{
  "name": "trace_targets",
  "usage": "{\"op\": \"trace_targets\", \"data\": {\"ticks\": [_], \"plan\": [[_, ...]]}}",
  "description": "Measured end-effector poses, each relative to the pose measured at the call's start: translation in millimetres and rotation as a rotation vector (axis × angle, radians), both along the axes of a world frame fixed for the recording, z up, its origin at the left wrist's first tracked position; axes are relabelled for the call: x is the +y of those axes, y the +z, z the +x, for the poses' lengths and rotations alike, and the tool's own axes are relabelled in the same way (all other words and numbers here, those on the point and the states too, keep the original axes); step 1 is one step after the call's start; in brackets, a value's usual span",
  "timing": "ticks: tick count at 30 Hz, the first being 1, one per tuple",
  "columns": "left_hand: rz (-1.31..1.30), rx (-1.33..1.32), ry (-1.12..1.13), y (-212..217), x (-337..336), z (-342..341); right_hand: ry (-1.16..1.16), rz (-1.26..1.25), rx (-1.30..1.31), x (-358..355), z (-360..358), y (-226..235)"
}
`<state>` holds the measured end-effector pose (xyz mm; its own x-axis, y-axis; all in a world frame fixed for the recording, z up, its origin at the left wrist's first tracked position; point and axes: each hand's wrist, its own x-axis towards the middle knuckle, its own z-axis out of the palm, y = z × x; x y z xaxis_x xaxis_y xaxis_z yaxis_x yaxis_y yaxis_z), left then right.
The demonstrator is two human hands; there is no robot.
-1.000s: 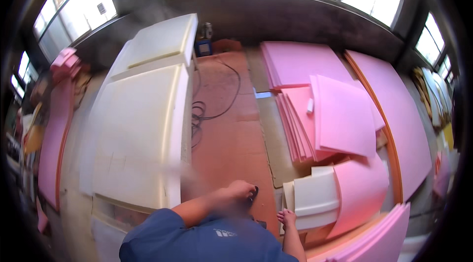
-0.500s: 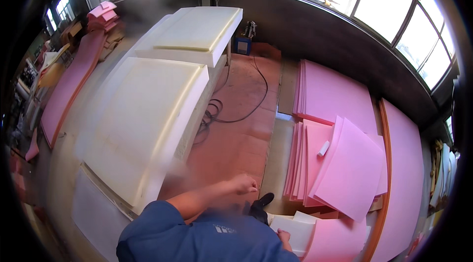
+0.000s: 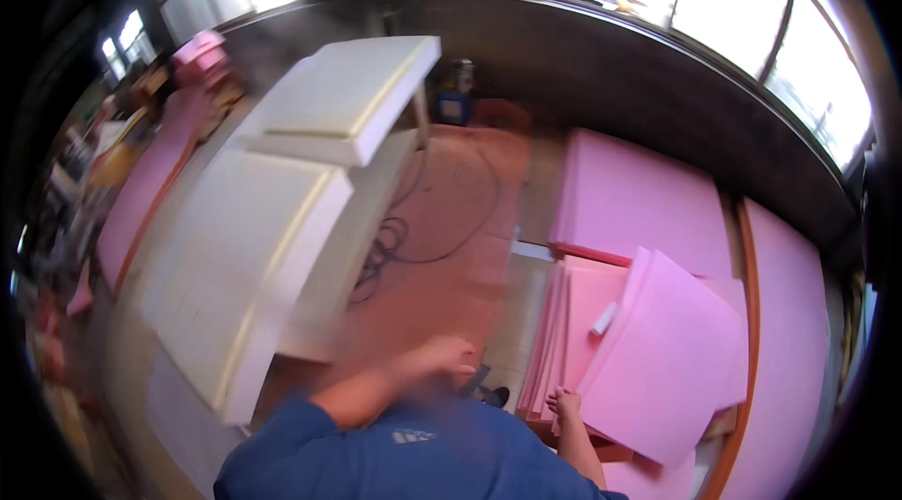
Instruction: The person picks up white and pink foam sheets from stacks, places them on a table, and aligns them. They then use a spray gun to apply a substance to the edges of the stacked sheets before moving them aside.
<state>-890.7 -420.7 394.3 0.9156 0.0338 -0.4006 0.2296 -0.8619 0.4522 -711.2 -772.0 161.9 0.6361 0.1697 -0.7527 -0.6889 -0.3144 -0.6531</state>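
Note:
My left hand [image 3: 443,357] hangs in front of my body over the red-brown floor covering [image 3: 427,312]. It holds nothing that I can see; its fingers are slightly blurred and loosely apart. To the right, my right hand [image 3: 565,402] is raised beside the left edge of a stack of pink foam sheets [image 3: 662,359], fingers loosely bent and apart. Whether it touches the lower sheets cannot be made out. A small white roll-like piece [image 3: 604,319] lies on the stack, next to the tilted top sheets.
On the left, thick white foam blocks [image 3: 235,256] lie on a long table [image 3: 338,260]. A black cable [image 3: 381,251] coils on the floor covering. Farther off stand another pink stack [image 3: 648,199] and a blue container [image 3: 455,107]. A long pink sheet [image 3: 789,340] lies at the right.
My right hand has risen from low beside the white and pink sheets to the pink stack's left edge. My left hand's fingers have loosened. The view has shifted.

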Motion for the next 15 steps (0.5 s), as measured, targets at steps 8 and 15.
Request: {"op": "trace_targets", "data": {"ticks": [8,15], "plan": [[-0.16,0.015,0.044,-44,45,75,0.429,-0.583,-0.238,11,64,2],[-0.52,-0.034,-0.574,-41,87,236,-0.24,-0.686,-0.069,-18,3,-5]]}}
